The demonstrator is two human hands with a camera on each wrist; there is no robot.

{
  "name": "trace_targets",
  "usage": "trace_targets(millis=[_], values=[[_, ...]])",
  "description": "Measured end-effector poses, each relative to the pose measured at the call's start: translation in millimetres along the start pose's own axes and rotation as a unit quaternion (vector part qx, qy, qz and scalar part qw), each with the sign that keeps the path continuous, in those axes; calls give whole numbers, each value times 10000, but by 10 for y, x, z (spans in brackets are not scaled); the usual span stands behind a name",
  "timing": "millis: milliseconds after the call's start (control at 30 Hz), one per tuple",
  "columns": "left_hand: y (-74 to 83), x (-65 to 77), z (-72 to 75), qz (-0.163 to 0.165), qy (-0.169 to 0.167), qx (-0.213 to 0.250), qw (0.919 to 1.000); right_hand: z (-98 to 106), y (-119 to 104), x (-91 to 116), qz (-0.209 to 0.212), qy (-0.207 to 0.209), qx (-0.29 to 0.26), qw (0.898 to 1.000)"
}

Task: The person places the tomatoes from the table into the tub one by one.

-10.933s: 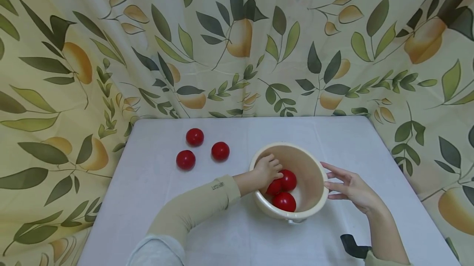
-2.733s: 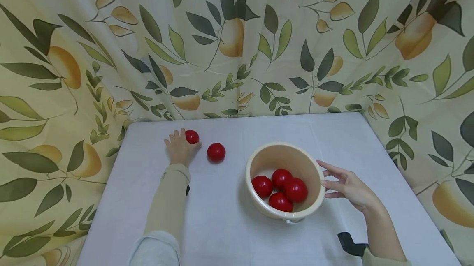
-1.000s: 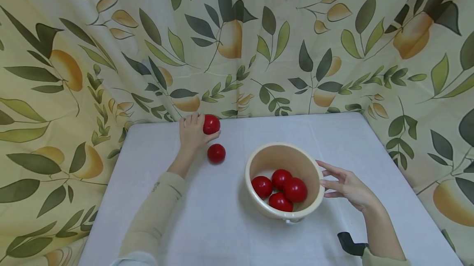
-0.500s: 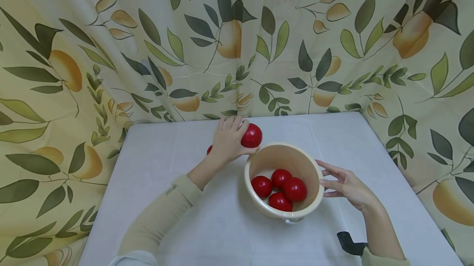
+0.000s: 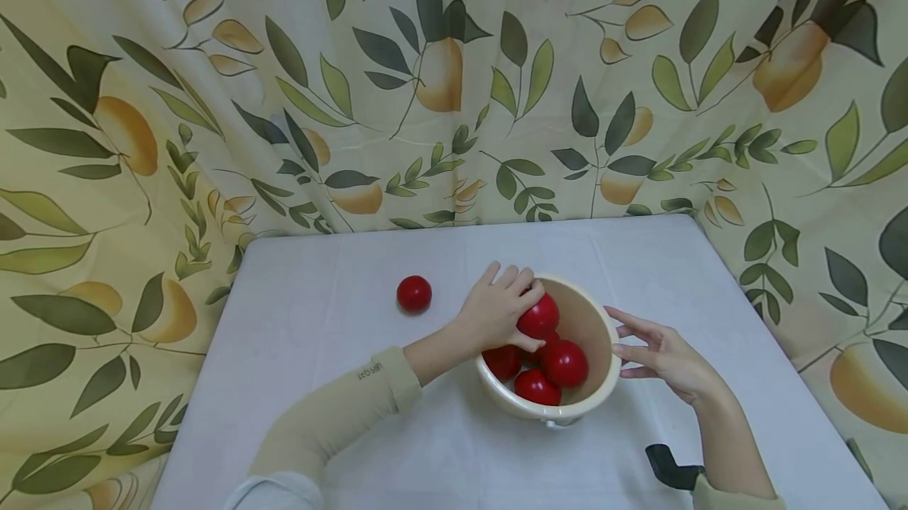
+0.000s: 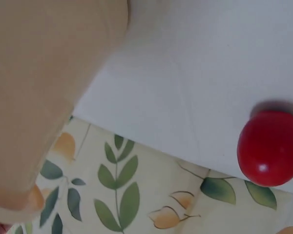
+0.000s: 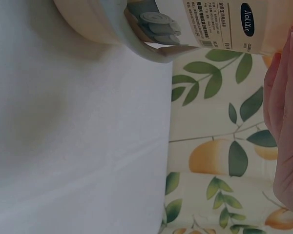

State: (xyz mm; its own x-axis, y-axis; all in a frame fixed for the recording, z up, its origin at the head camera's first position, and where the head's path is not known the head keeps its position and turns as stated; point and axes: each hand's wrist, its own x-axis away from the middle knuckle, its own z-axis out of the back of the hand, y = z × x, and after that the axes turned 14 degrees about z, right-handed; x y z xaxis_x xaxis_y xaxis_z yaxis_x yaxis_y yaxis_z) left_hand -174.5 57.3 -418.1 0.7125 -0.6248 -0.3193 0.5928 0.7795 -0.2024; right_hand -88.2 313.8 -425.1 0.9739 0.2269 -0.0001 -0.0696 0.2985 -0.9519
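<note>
My left hand (image 5: 496, 309) holds a glossy red ball (image 5: 539, 316) between thumb and fingers, inside the mouth of a cream plastic bucket (image 5: 603, 384). Below it, several more red balls, one of them the front ball (image 5: 537, 388), lie on the bucket's floor, partly covered by the hand. My right hand (image 5: 670, 356) touches the bucket's right side with extended fingers; the right wrist view shows those fingers (image 7: 283, 92) against the labelled wall. One red ball (image 5: 414, 295) rests on the table left of the bucket, also the red ball (image 6: 271, 148) in the left wrist view.
A white cloth covers the table (image 5: 319, 281), whose back edge meets a leaf-and-fruit patterned curtain (image 5: 539, 100). A black strap piece (image 5: 672, 467) sticks out by the right sleeve. The bucket's handle (image 7: 156, 51) hangs along its side.
My left hand has carried a red ball from the table's back left, over the rim, into the bucket's mouth. Earlier, three balls stood on the table. The right hand has stayed at the bucket.
</note>
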Motion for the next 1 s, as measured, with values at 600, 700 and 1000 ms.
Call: trace_targets(millis=[600, 700, 1000], values=[[214, -46, -153, -842, -1254, -1647, 9747, -8, -10, 7, 10, 45, 127, 9999], [236, -60, -169, -918, -1412, -1995, 9653, -12, -15, 7, 11, 53, 132, 9999], [273, -91, -222, -1005, -1726, -2595, 9449, -13, -16, 8, 8, 36, 141, 9999]])
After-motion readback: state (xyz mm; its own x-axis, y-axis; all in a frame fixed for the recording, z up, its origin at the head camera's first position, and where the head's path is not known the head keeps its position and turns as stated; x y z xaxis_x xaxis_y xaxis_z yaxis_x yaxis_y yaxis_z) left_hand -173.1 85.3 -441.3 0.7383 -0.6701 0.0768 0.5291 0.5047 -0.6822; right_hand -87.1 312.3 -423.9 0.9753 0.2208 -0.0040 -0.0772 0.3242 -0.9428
